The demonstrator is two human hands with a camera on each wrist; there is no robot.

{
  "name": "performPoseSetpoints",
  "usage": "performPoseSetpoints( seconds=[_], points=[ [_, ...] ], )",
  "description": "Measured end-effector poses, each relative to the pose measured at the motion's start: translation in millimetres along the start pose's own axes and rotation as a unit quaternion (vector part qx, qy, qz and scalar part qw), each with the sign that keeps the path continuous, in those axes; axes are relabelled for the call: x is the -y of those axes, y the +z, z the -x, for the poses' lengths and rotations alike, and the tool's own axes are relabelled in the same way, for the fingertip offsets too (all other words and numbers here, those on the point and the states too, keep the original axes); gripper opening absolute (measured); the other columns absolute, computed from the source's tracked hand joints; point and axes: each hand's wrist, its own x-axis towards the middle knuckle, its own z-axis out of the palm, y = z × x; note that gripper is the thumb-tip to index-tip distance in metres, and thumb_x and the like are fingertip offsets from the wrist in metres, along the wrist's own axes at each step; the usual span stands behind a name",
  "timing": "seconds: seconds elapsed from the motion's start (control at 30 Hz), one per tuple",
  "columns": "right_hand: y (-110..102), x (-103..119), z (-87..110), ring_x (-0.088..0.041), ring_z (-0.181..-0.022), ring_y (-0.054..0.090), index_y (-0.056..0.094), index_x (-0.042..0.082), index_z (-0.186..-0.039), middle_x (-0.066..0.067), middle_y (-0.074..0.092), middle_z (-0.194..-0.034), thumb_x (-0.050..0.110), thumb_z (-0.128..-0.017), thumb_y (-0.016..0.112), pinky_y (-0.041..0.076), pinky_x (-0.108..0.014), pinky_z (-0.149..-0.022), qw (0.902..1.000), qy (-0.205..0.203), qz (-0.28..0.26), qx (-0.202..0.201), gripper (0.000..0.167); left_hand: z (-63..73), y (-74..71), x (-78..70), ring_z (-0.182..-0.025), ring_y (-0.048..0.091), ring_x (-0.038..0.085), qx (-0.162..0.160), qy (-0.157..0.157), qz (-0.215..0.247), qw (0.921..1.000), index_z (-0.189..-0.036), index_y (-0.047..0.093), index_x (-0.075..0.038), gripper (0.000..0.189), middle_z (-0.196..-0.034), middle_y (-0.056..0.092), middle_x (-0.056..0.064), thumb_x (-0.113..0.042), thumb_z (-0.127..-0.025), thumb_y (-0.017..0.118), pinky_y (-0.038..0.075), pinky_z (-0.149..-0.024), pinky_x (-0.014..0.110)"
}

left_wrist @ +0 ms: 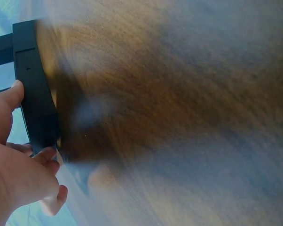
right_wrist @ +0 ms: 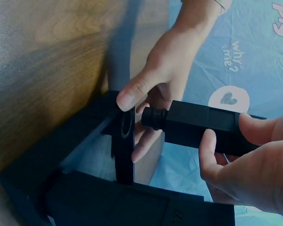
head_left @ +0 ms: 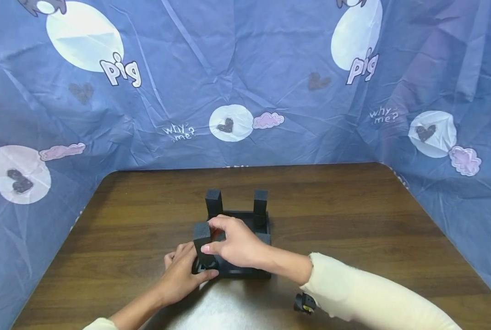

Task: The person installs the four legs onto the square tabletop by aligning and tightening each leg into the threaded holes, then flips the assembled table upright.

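Note:
A black rectangular frame [head_left: 245, 273] lies on the table with square black legs [head_left: 260, 207] standing up at its corners. My right hand [head_left: 242, 245] pinches another square black leg [head_left: 202, 233] between thumb and fingers above the near left corner. In the right wrist view, this leg's ridged round stub [right_wrist: 153, 117] points at a round hole [right_wrist: 126, 124] in the frame's corner, a small gap apart. My left hand [head_left: 181, 274] grips that corner, thumb on the near side. In the left wrist view, the thumb presses the frame's outer side [left_wrist: 34, 87]. My right hand and forearm partly hide the near right leg.
The brown wooden table [head_left: 336, 206] has rounded far corners. A blue printed cloth [head_left: 270, 82] hangs behind it and at both sides. Beneath the right sleeve [head_left: 365, 288], a small black device [head_left: 304, 303] shows by the wrist.

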Motion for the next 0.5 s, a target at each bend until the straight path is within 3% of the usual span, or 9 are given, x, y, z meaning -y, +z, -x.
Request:
performPoseSetpoints(
  seconds=[0.5],
  points=[
    [15,-3,-0.5,-0.018,-0.099,0.058,0.068,0.003,-0.113,0.002,0.058,-0.102,0.005,-0.096,0.073,0.046,-0.033,-0.091,0.998,0.004,0.062,-0.012,0.018,0.1,-1.3,1.2,-0.124,0.047,0.027,0.0,0.007,0.009,0.9999,-0.141,0.062,-0.02,0.063,-0.142,0.06,0.004,-0.034,-0.085,0.087,0.02,-0.094,0.055]
  ],
)
